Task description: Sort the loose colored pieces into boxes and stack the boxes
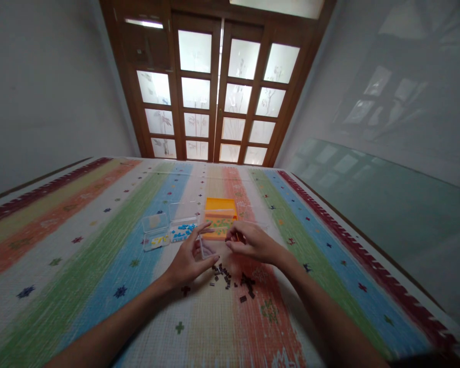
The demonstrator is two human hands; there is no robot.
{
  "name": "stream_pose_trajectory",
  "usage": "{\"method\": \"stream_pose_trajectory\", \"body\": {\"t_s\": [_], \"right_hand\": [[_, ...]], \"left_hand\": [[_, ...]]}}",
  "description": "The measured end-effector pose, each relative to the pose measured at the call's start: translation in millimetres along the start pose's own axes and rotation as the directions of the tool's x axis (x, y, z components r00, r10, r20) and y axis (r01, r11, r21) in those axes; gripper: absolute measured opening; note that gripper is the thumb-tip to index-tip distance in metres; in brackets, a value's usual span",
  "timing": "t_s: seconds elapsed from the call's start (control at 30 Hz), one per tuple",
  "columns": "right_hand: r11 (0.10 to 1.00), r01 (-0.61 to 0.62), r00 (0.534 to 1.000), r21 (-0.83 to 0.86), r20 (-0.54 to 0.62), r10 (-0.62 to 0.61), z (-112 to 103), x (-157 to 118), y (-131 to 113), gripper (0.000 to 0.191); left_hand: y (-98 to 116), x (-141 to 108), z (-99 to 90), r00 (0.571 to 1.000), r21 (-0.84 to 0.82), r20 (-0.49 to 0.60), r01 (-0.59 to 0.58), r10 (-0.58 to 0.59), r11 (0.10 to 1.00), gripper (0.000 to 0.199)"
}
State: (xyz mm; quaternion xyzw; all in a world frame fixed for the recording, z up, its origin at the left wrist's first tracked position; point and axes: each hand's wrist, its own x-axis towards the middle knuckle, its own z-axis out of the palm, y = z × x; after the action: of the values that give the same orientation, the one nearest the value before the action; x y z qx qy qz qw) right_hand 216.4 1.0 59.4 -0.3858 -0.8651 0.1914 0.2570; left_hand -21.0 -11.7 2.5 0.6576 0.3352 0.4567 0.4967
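My left hand (187,259) is wrapped round a small clear plastic box (207,248), tilted above the cloth. To its right, my right hand (253,242) has its fingers pinched together at the box's right side; anything between the fingertips is too small to make out. Small dark brown pieces (223,276) lie loose on the cloth below the hands, with another dark heap (247,282) to the right. Beyond the hands is an orange box (220,203) with green pieces in it. Left of that sit a clear box of blue pieces (184,231) and one of yellow pieces (160,241).
A striped, patterned cloth (138,286) covers the table. Open clear lids stand behind the boxes on the left. A glass panel (383,199) leans along the right wall, and a wooden door with panes (217,102) is beyond the table.
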Motion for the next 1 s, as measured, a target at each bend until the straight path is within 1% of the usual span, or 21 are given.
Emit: {"method": "stream_pose_trajectory", "body": {"t_s": [0.1,0.17,0.3,0.4,0.57,0.7,0.8,0.83,0.93,1.0], "right_hand": [[0.985,-0.015,0.997,-0.172,0.071,0.027,10,18,-3,0.006],[0.968,-0.014,0.993,-0.251,0.106,0.042,14,25,-3,0.006],[0.956,-0.021,0.986,-0.294,0.151,0.068,12,29,-7,0.005],[0.966,-0.021,0.984,-0.259,0.164,0.066,4,28,-8,0.007],[0.983,-0.003,0.987,-0.182,0.155,0.032,-3,27,-5,0.013],[0.991,-0.015,0.992,-0.132,0.125,0.032,-4,25,-3,0.012],[0.998,-0.012,0.994,-0.056,0.105,0.017,-6,21,-1,0.006],[1.000,-0.003,0.994,-0.028,0.105,0.006,-7,20,-1,0.007],[0.999,0.024,0.995,0.038,0.093,-0.027,-9,16,0,0.017],[0.997,0.020,0.999,0.078,0.032,-0.022,-11,13,0,0.025]], "left_hand": [[-1,-2,3.2,1.000,-0.056,0.019,-0.010,0.011,0.998,0.077],[0,-2,4.8,0.999,-0.109,0.036,0.010,-0.006,0.994,0.078],[3,-4,6.3,0.997,-0.191,0.049,0.067,-0.059,0.979,0.082],[4,-5,6.2,0.996,-0.248,0.050,0.087,-0.077,0.965,0.082],[4,-3,5.5,0.995,-0.278,0.052,0.100,-0.089,0.955,0.084],[3,-2,5.1,0.994,-0.287,0.053,0.102,-0.091,0.952,0.085],[4,-2,4.4,0.995,-0.278,0.047,0.098,-0.089,0.955,0.084],[5,-2,4.1,0.995,-0.273,0.044,0.096,-0.087,0.957,0.084],[7,-2,3.3,0.995,-0.250,0.039,0.101,-0.094,0.963,0.083],[8,-1,2.4,0.994,-0.238,0.037,0.104,-0.098,0.966,0.082]]}}
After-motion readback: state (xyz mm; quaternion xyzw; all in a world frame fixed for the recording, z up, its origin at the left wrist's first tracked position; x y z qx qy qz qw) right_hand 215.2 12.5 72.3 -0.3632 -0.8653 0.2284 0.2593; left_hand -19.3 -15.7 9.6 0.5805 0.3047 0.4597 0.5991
